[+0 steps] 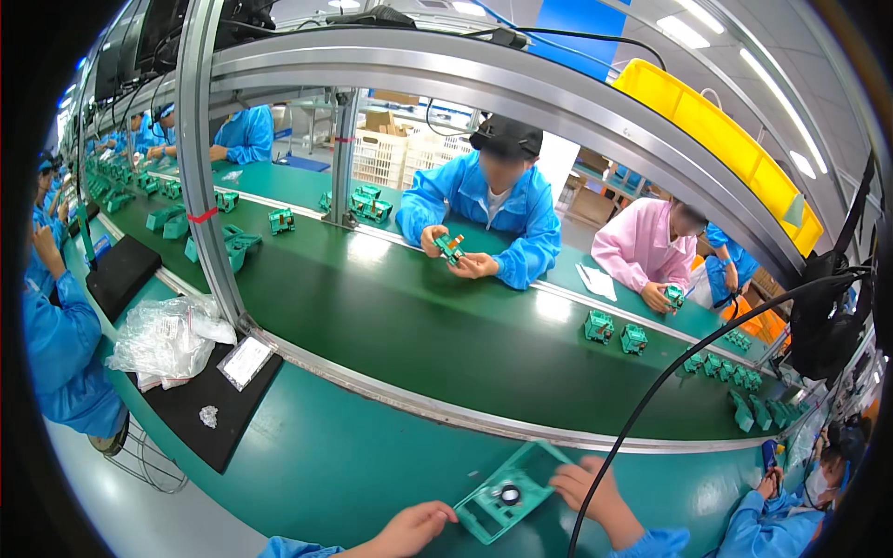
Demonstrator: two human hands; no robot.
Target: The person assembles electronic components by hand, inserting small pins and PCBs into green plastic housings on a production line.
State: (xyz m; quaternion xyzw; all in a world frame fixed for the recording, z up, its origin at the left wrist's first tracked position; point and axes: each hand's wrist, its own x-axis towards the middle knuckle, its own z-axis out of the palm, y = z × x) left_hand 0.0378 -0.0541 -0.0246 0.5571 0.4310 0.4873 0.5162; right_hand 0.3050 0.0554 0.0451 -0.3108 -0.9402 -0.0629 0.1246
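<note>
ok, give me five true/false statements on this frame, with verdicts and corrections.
1. The left hand is at the left edge of the green frame. True.
2. The clear plastic bag lies on the conveyor belt. False: that bag lies on the black mat.
3. The black cable crosses in front of the right hand. True.
4. The person in pink is empty-handed. False: they hold a green assembly.
5. The overhead bin is yellow. True.
</note>
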